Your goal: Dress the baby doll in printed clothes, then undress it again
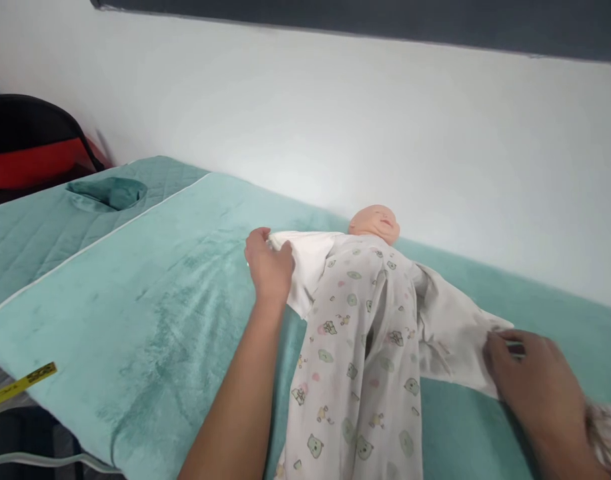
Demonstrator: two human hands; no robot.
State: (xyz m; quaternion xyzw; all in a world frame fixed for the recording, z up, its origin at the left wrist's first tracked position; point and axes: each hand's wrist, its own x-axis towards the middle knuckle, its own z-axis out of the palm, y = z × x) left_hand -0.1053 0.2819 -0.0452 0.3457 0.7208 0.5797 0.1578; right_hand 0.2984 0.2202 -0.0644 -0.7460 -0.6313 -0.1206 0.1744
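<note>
Your left hand (268, 267) pins one sleeve (305, 263) beside the doll (375, 223); your right hand (528, 377) pinches the opposite sleeve (450, 327). Keep both taut.

A yellow tape measure (20, 385) lies at the mat's (135, 320) edge; a black-and-red bag (30, 150) sits behind.

White wall (335, 120), evenly lit; dark band (385, 17) along its top. Bed covered by teal plush blanket (135, 300); quilted teal pad (45, 227) beside; black-and-red chair (30, 153) at left.

One doll (374, 223), one sleepsuit (358, 347), two hands (269, 267), one blanket (135, 300)
</note>
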